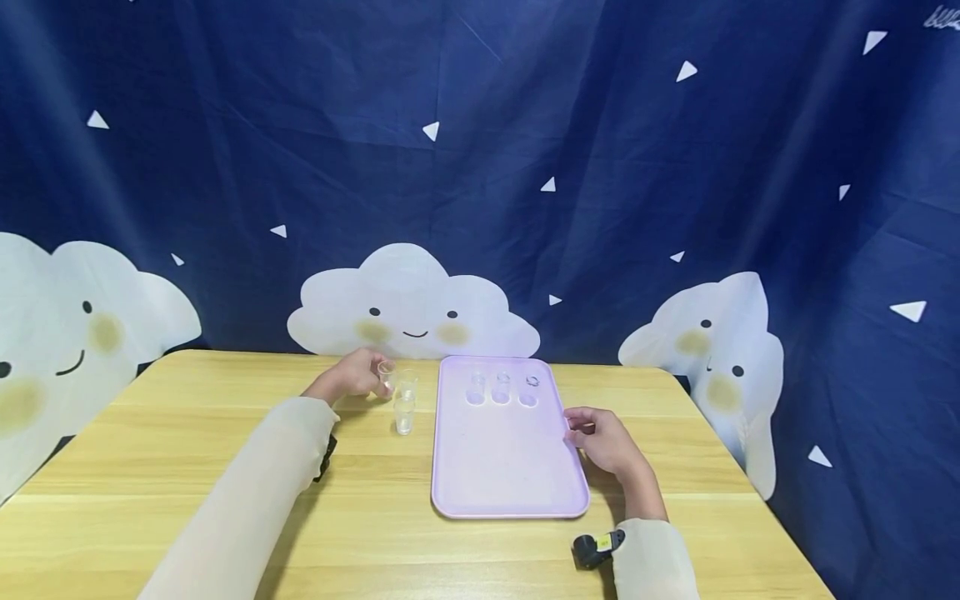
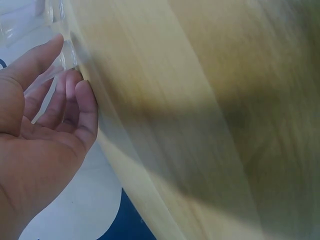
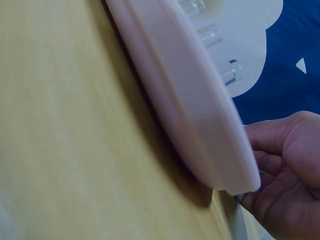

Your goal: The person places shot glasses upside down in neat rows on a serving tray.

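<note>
One partly hidden cup (image 1: 386, 372) sits in the left grip (image 1: 360, 372); the right grip (image 1: 606, 440) holds the tray (image 1: 510, 471).

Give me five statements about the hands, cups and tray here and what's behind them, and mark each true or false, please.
1. The left hand holds a clear cup. True.
2. The right hand touches the tray. True.
3. The tray is dark green. False: it is pale purple.
4. Every cup is on the tray. False: three cups are on it, but the held one is beside it.
5. The blue backdrop shows smiling clouds. True.
</note>
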Available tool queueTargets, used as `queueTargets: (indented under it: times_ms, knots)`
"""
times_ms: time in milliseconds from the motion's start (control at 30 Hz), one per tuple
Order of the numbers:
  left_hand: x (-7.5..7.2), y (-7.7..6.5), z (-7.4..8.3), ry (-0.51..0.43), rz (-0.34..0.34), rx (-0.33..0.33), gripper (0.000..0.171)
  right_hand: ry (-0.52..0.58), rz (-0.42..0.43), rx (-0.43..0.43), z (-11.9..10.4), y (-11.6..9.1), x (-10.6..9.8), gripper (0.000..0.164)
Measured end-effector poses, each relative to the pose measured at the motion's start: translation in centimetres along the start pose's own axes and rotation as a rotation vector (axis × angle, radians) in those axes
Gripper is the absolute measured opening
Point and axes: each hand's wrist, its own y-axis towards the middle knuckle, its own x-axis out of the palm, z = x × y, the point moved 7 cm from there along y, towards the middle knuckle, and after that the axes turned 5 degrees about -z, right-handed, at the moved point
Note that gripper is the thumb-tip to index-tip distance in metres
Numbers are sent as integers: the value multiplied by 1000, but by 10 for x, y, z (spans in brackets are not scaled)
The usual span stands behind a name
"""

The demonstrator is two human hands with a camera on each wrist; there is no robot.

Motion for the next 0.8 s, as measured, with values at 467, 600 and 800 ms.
queueTargets:
  times_ms: [467,600,800]
  knots:
    - [2,6,-7,34,36,-29,57,-3,6,9,1,2,0,33]
    - [4,6,-10,4,38,-55,53,-3,6,12,3,3,0,33]
    - [4,8,-13,3,49,-41,39,6,10,25,6,3,1,34]
